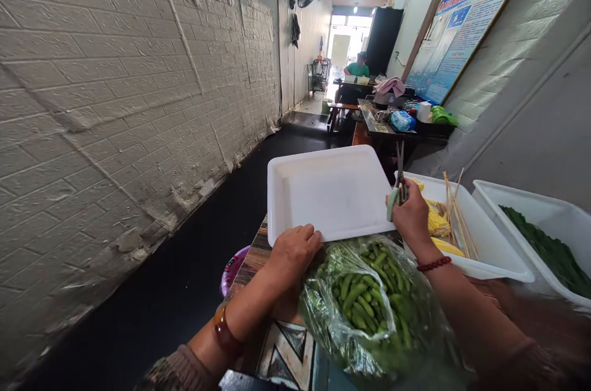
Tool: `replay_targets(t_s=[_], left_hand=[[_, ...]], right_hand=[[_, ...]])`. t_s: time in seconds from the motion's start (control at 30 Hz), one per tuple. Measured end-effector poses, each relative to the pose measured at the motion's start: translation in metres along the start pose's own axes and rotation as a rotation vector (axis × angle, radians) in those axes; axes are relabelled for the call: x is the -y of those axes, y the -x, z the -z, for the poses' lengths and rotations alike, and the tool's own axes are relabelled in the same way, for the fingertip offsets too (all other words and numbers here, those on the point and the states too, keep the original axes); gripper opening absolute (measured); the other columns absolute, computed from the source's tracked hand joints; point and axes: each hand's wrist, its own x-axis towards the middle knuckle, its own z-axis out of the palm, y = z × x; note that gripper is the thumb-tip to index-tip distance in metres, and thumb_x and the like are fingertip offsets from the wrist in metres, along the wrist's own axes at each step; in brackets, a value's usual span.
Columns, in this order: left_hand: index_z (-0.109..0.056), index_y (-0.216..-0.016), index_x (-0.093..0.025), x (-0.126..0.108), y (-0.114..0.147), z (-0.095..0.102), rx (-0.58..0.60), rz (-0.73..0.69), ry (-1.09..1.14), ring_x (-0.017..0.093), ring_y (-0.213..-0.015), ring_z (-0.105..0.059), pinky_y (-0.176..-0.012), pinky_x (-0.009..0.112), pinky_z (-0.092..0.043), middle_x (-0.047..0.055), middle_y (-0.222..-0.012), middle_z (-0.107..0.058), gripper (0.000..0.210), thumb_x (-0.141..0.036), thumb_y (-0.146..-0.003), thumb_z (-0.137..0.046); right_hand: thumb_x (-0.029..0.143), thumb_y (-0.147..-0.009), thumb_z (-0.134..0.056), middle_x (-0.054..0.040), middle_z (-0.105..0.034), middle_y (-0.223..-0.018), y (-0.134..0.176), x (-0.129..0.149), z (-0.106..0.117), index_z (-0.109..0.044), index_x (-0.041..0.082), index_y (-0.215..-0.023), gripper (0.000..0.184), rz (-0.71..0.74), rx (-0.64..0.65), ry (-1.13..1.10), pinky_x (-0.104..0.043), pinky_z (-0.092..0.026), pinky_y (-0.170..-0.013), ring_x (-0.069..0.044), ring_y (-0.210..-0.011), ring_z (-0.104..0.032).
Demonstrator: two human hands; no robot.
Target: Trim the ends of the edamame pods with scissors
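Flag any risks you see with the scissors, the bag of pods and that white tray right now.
The scissors in the right hand point up, blades near the skewers, and could snag them. The empty white tray overhangs the table edge under the left hand; a push may tip it. The open bag of green pods may spill.

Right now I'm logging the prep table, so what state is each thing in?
Bag: open, full of green pods.
Tray: empty, left hand on its near edge.
Scissors: shut, upright in right hand.
Corn tub: holds corn and skewers.
Greens tub: partly filled with greens.
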Motion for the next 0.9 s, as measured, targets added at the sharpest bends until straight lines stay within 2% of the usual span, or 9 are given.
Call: replay_targets(t_s=[0.17, 0.37, 0.6, 0.7, 0.8, 0.9], left_hand=[[-0.06, -0.079, -0.017, 0.004, -0.007, 0.004, 0.06, 0.046, -0.032, 0.018, -0.066, -0.048, -0.059, 0.03, -0.033, 0.004, -0.073, -0.054, 0.02, -0.021, -0.095, -0.05], [-0.062, -0.078, -0.017, 0.012, -0.019, 0.007, 0.104, 0.07, -0.058, 0.019, -0.07, -0.052, -0.061, 0.031, -0.034, 0.005, -0.075, -0.058, 0.017, -0.024, -0.092, -0.056], [-0.066, -0.077, -0.018, 0.021, -0.028, 0.008, 0.108, 0.07, -0.002, 0.019, -0.074, -0.056, -0.063, 0.03, -0.035, 0.005, -0.076, -0.06, 0.019, -0.027, -0.091, -0.058], [-0.069, -0.084, -0.019, 0.022, -0.029, 0.011, 0.088, 0.162, 0.114, 0.018, -0.072, -0.057, -0.062, 0.028, -0.034, 0.004, -0.08, -0.063, 0.022, -0.033, -0.094, -0.054], [-0.069, -0.09, -0.02, 0.025, -0.039, 0.016, 0.05, 0.326, 0.288, 0.016, -0.068, -0.058, -0.06, 0.027, -0.035, 0.002, -0.076, -0.064, 0.028, -0.036, -0.096, -0.047], [-0.068, -0.088, -0.018, 0.029, -0.057, 0.019, 0.002, 0.463, 0.309, 0.018, -0.068, -0.059, -0.06, 0.028, -0.037, 0.003, -0.072, -0.063, 0.034, -0.041, -0.096, -0.044]], right_hand=[[0.02, -0.078, -0.05, -0.0174, -0.068, -0.111, 0.003, -0.012, -0.014, -0.051, 0.011, -0.13, 0.053, 0.031, 0.101, 0.099, -0.039, -0.051, -0.081, -0.027, -0.092, -0.065], [0.018, -0.077, -0.053, -0.0155, -0.068, -0.103, 0.007, -0.021, -0.021, -0.049, 0.011, -0.131, 0.055, 0.06, 0.173, 0.117, -0.039, -0.05, -0.083, -0.028, -0.092, -0.064], [0.016, -0.074, -0.057, -0.0162, -0.069, -0.106, 0.007, -0.024, -0.026, -0.051, 0.01, -0.13, 0.057, 0.07, 0.198, 0.106, -0.038, -0.05, -0.086, -0.028, -0.094, -0.064], [0.017, -0.073, -0.056, -0.0173, -0.069, -0.107, 0.007, -0.021, -0.023, -0.053, 0.009, -0.127, 0.055, 0.055, 0.168, 0.062, -0.039, -0.051, -0.084, -0.028, -0.091, -0.065], [0.019, -0.079, -0.05, -0.0193, -0.068, -0.111, 0.004, -0.013, -0.014, -0.052, 0.008, -0.128, 0.05, 0.025, 0.087, 0.008, -0.041, -0.051, -0.085, -0.028, -0.093, -0.066], [0.022, -0.083, -0.049, -0.0165, -0.068, -0.115, 0.001, -0.001, 0.003, -0.052, 0.012, -0.13, 0.049, 0.025, 0.032, -0.045, -0.039, -0.051, -0.087, -0.026, -0.097, -0.066]])
